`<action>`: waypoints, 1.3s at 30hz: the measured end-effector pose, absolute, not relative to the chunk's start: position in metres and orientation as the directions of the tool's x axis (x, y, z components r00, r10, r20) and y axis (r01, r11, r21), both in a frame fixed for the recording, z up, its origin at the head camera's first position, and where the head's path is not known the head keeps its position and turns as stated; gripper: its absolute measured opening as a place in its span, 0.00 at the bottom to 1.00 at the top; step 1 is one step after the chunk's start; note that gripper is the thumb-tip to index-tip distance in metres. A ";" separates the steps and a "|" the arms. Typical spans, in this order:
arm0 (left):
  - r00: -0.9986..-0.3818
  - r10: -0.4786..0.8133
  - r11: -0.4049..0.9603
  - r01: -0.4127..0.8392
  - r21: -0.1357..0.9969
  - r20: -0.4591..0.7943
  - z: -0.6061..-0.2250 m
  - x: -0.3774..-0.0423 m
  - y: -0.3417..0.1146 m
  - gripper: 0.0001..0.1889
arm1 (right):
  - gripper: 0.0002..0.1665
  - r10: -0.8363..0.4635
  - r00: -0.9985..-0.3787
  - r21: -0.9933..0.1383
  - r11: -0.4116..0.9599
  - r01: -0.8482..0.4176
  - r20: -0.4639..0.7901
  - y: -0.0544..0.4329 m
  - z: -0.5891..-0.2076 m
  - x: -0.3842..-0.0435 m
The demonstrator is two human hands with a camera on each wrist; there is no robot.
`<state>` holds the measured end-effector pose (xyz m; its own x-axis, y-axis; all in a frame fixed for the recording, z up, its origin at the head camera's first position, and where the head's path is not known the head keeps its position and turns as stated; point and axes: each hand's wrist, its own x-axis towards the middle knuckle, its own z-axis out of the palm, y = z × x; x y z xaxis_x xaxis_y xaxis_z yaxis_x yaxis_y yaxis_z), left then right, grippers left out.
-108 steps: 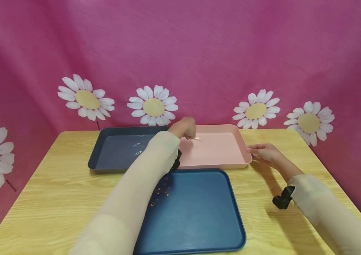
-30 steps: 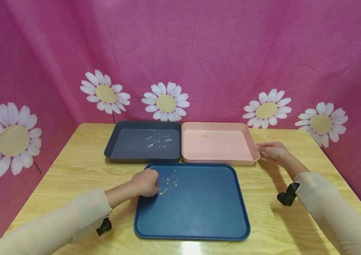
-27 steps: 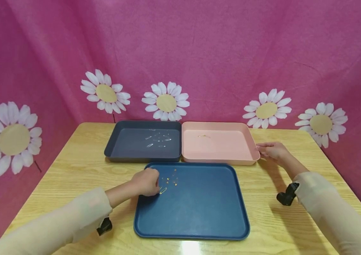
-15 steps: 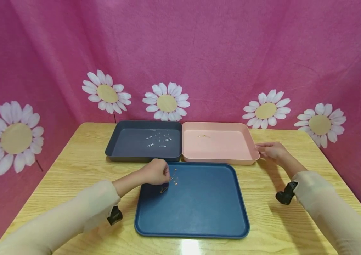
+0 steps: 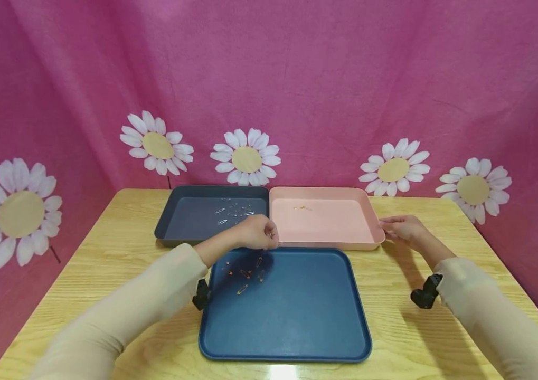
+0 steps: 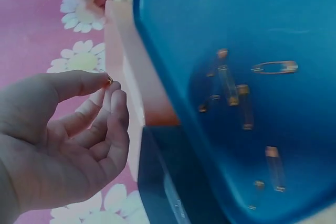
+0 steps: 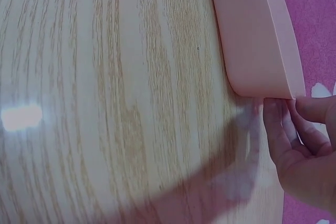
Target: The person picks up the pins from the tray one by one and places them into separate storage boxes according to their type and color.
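My left hand (image 5: 256, 232) is over the gap where the pink tray (image 5: 335, 224), dark grey tray (image 5: 185, 219) and blue tray (image 5: 292, 316) meet. Between thumb and fingertips it pinches a gold safety pin (image 6: 109, 80), mostly covered by the fingers. Several gold safety pins (image 5: 242, 289) lie scattered in the upper left of the blue tray. A few gold pins (image 5: 303, 207) rest in the pink tray, and several silver safety pins (image 5: 223, 221) lie in the grey one. My right hand (image 5: 402, 228) holds the pink tray's right end by its rim, fingertips against the outer wall.
The grey and pink trays stand side by side at the back of the wooden table (image 5: 107, 274), with the blue tray in front of them. A pink curtain (image 5: 297, 95) printed with daisies hangs behind and along the sides.
My left hand came back from the pink tray to the blue tray's left side, then rose with a gold safety pin toward the pink tray. My right hand stayed at the pink tray's end.
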<state>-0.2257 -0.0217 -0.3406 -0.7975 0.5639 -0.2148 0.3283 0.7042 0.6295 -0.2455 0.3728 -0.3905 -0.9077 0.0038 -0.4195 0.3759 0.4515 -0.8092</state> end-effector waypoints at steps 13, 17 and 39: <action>-0.846 0.466 0.795 0.273 0.541 -0.258 -0.322 -0.279 0.029 0.07 | 0.33 0.024 -0.932 -0.854 0.391 0.343 -0.363 0.371 -0.394 -0.242; -0.856 0.427 0.865 0.293 0.407 -0.291 -0.319 -0.298 0.049 0.10 | 0.33 0.029 -0.936 -0.858 0.391 0.335 -0.352 0.372 -0.393 -0.241; -0.823 0.180 0.958 0.021 0.287 -0.539 -0.314 -0.338 0.100 0.08 | 0.31 0.055 -0.931 -0.850 0.392 0.352 -0.360 0.372 -0.390 -0.242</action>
